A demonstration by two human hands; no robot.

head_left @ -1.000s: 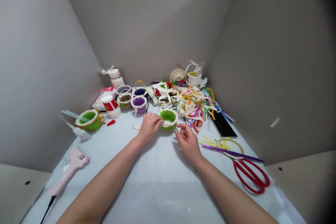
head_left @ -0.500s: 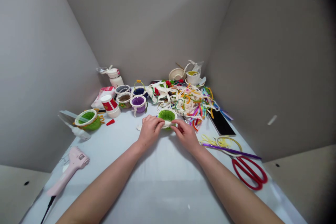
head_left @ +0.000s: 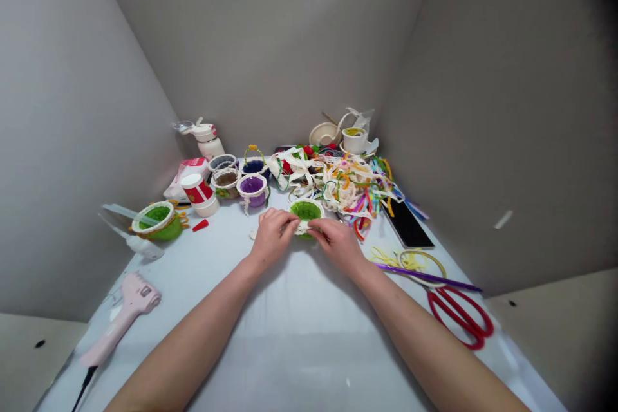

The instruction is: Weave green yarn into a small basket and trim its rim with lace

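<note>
A small green basket (head_left: 306, 210) with a white rim stands upright at the middle of the table. Across its near side runs a strip of white lace trim (head_left: 301, 228). My left hand (head_left: 274, 237) pinches the strip at the basket's left, its fingers closed. On the right, my right hand (head_left: 337, 243) is closed too, thumb and fingertips on the strip's other end. Both hands hide part of the basket's near wall. A bit of white trim (head_left: 252, 235) shows beside my left hand.
Left lie a pink glue gun (head_left: 120, 315), a second green basket (head_left: 161, 226) and a red cap (head_left: 200, 225). Behind stand a purple basket (head_left: 253, 192) and other baskets. Right are piled trims (head_left: 345, 183), a phone (head_left: 408, 224), a purple stick (head_left: 444, 278) and red-handled scissors (head_left: 461, 318).
My right fingertips have moved slightly left, closer to my left hand, and the lace now lies flatter against the basket. The view has shifted a little.
</note>
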